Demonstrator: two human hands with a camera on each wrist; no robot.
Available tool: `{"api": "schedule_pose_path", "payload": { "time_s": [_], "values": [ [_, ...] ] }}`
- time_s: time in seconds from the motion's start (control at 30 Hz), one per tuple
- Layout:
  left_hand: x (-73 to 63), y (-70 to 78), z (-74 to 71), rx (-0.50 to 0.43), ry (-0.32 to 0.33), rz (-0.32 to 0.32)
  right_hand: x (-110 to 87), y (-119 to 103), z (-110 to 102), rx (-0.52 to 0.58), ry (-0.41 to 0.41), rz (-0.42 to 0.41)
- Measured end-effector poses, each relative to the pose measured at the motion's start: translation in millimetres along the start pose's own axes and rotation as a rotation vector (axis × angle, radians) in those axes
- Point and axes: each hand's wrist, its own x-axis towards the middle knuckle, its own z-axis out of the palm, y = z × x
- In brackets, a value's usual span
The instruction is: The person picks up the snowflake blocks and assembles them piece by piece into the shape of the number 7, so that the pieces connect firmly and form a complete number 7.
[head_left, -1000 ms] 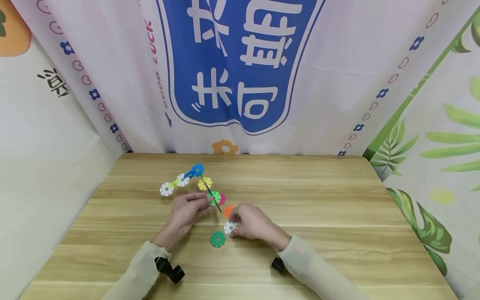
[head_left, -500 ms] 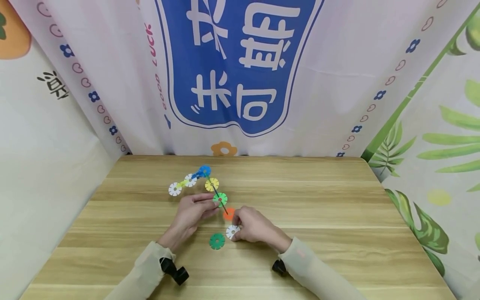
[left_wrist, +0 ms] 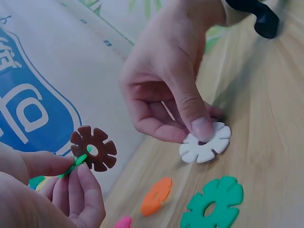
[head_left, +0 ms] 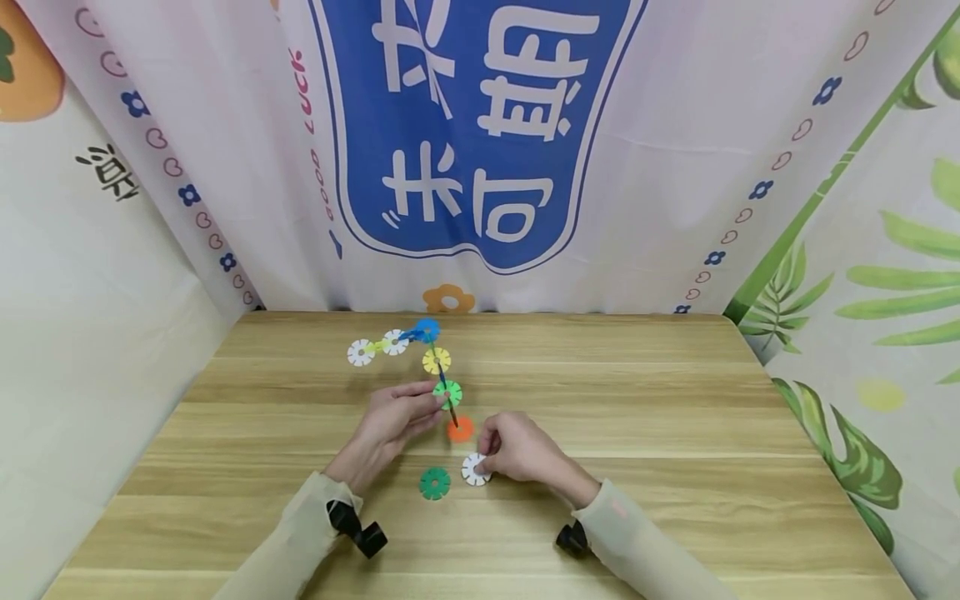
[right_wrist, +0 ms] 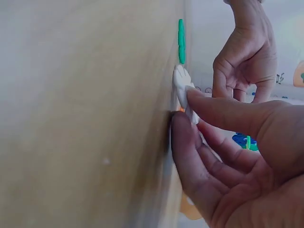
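My left hand (head_left: 393, 425) pinches a bright green notched disc (head_left: 453, 388) between thumb and fingers. That disc belongs to a bent chain of interlocking plastic discs, raised over the table. A brown disc (left_wrist: 100, 162) forms the chain's near end; blue, yellow and white ones follow toward its far end, where a white disc (head_left: 360, 352) sits. Low over the wood, my right hand (head_left: 525, 450) holds a loose white disc (left_wrist: 213, 148) by its edge, thumb on top and fingertips beneath.
On the wooden table (head_left: 675, 400) lie a dark green disc (head_left: 435, 483) in front of the hands and an orange disc (head_left: 461, 429) between them. Part of a pink disc (left_wrist: 123, 222) shows in the left wrist view. A printed curtain (head_left: 637, 208) hangs behind the table.
My left hand has carried the chain to the right, its far end also shifting away from me. My right hand has moved slightly right with the white disc, away from the orange one.
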Motion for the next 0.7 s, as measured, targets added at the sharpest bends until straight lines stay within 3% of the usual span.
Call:
{"api": "schedule_pose_path", "payload": {
  "time_s": [0.17,0.47,0.7],
  "values": [
    [3.7,1.3,2.7,-0.024,-0.022,-0.017,-2.1,9,-1,0.307,0.008,0.054],
    [8.0,3.1,10.2,-0.001,-0.013,-0.004,-9.8,16,0,0.770,0.133,0.124],
    [6.9,0.6,15.9,-0.005,-0.038,0.024,-16.9,12,3,0.946,0.180,0.164]
  ]
}}
